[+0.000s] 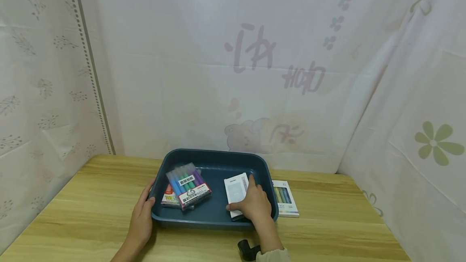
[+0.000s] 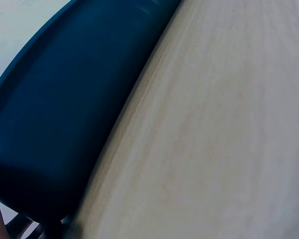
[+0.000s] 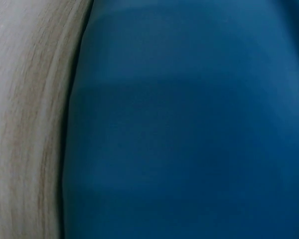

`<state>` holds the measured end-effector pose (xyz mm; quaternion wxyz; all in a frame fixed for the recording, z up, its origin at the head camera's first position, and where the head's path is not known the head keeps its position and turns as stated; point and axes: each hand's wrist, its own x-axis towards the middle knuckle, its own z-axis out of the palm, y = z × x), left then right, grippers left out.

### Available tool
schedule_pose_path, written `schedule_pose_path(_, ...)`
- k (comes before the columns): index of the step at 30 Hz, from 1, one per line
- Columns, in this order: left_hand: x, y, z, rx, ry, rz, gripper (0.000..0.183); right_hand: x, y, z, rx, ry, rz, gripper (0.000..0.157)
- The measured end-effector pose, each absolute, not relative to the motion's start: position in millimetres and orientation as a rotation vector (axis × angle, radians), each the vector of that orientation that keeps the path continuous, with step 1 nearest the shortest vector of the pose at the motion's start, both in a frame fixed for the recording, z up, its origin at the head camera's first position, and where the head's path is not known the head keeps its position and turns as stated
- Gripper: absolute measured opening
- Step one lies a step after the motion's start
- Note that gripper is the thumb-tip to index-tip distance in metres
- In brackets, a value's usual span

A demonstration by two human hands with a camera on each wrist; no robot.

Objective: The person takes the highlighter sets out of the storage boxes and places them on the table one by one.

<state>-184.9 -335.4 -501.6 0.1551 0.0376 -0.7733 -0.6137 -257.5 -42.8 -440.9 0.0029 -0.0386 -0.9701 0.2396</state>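
Gripping the tray (image 1: 214, 225) by its rim, the left hand (image 1: 141, 218) stood left of the marker pack (image 1: 187, 185), while the right hand (image 1: 257, 204) pinched the white box (image 1: 235, 188) inside at right, apparently placing it, and the next move likely called for release.

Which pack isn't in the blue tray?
The white box showing coloured sticks, on the table right of the tray. The marker pack, the pack under it and the box at the right hand are inside.

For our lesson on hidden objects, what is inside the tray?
A pen pack lies over a second pack; the right hand partly covers a white box. Covered parts can't be seen.
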Motion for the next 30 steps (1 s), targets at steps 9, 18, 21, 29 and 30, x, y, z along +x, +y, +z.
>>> schedule_pose_path(9, -184.9, -334.5, -501.3, 0.117, -2.218, -1.752, 0.05, -258.2, -39.1, -439.7, -0.018, -2.968, 0.894, 0.116)
schedule_pose_path(18, -184.3, -334.4, -501.8, 0.127, -2.209, -1.751, 0.05, -258.4, -37.8, -439.8, 0.111, -2.923, 1.022, 0.1)
schedule_pose_path(21, -184.1, -334.5, -502.4, 0.122, -2.2, -1.747, 0.049, -259.4, -38.0, -440.3, 0.146, -2.91, 1.044, 0.095)
schedule_pose_path(29, -184.3, -335.0, -501.5, 0.114, -2.211, -1.751, 0.05, -259.8, -37.0, -440.5, 0.188, -2.894, 1.097, 0.085)
schedule_pose_path(30, -184.2, -335.0, -501.5, 0.113, -2.209, -1.753, 0.05, -259.3, -36.8, -439.9, 0.181, -2.894, 1.111, 0.084)
